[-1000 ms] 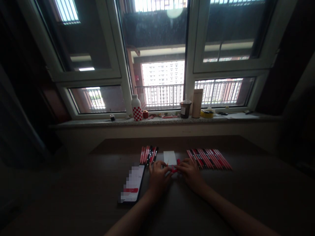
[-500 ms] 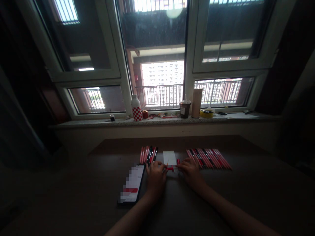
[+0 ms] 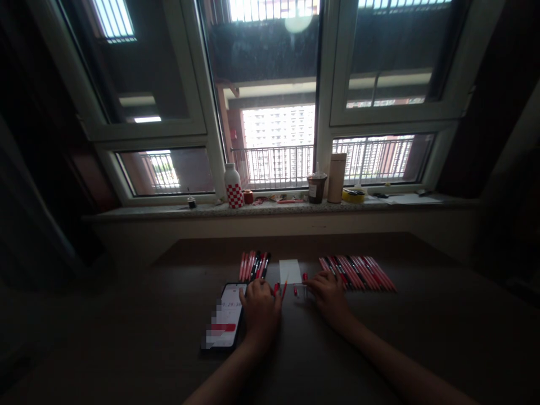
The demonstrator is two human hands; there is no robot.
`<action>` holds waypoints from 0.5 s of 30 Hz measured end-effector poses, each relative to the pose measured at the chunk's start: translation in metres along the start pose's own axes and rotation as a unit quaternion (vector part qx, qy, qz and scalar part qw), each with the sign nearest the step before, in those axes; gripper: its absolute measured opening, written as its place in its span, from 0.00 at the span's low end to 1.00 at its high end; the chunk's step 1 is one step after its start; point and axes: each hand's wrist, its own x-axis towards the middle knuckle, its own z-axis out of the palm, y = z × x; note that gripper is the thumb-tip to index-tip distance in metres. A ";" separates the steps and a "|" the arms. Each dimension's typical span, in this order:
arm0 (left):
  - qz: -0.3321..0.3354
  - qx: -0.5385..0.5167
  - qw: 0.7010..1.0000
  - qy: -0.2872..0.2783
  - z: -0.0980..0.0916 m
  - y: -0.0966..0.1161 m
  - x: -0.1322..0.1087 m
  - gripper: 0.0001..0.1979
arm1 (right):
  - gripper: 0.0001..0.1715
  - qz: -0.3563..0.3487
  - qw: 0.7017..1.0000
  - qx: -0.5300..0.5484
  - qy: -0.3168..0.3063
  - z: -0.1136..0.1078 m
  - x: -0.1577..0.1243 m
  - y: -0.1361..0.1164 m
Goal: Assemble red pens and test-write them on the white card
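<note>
- Holding a red pen [image 3: 284, 289] in the left hand [image 3: 261, 306], fingers curled loosely around its lower end, tip angled up toward the white paper slip [image 3: 290, 271].
- Right hand [image 3: 328, 292] sits on the table [image 3: 379, 337], fingers bent and touching a small red-capped piece [image 3: 296, 291]. Honestly too dim to say if it's actually pinching it.
- Pen is right between both hands, just in front of the slip.
- Small bunch of red and black pens [image 3: 254, 265] lies just beyond the left hand, and a bigger row of red pens [image 3: 358, 273] fans out beside the right hand.
- Phone [image 3: 225, 318] lies flat next to the left hand, screen lit.
- Windowsill [image 3: 169, 211] behind has a checkered bottle [image 3: 233, 186] and a cup [image 3: 316, 187].
</note>
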 end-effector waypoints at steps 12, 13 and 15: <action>0.001 0.038 0.999 -0.016 0.007 0.000 0.000 0.14 | 0.12 0.004 1.000 -0.010 -0.004 0.003 0.000 0.001; 0.002 0.038 0.999 -0.016 0.007 0.000 0.001 0.14 | 0.12 0.004 1.000 -0.009 -0.004 0.003 0.000 0.001; 0.003 0.039 0.999 -0.016 0.007 0.000 0.000 0.14 | 0.12 0.002 1.000 -0.008 -0.002 0.002 0.000 0.001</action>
